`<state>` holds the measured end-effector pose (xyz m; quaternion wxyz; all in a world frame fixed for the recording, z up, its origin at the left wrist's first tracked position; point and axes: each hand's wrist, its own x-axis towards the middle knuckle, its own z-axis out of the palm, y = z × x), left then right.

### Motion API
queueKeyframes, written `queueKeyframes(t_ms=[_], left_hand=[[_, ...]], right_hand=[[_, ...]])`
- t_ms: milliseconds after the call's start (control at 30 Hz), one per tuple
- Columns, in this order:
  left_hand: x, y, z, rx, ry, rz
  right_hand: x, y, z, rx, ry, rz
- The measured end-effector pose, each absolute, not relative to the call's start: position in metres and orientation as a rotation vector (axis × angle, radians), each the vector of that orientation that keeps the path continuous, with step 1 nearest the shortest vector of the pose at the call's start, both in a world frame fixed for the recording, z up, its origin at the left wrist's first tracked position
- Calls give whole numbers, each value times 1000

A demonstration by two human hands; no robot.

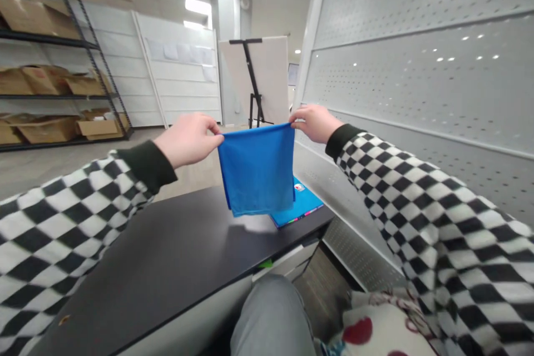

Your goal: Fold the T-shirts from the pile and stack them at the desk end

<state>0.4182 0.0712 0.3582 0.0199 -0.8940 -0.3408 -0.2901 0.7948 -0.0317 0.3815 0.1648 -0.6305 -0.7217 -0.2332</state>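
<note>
A blue cloth, apparently folded over, hangs in the air above the dark table. My left hand pinches its upper left corner between thumb and fingers. At the upper right corner, my right hand grips it the same way, so the top edge is stretched nearly straight. The lower edge hangs free, with its shadow on the tabletop below. Behind the cloth, partly hidden by it, a flat bright blue item with a small white label and a multicoloured edge lies on the table.
The dark tabletop runs beneath my hands. A perforated white metal panel rises on the right. Beyond the table stand a board on a black easel and, at left, a black shelf with cardboard boxes. My knee is below the table's front edge.
</note>
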Motion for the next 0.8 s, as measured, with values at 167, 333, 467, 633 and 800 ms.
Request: queueKeyframes(t_ms=[167,333,467,633,800], left_hand=[[501,137,359,-2740,-1142,-1004],[560,182,351,-2728,-1263,-1091],[578,176,315,-2740,-1190,-1097],[582,125,232,-2904,-1020,-989],[581,58,158,-3091,-963,-882]], right_hand=[[851,34,390,-1998,-1831,-707],[889,77,374,-2112,-1668,-662],[911,81,338,-2135,-1696,-645],[942,36,275,-2161,-1861,-591],[964,-40,206,-2118,-2026,-421]])
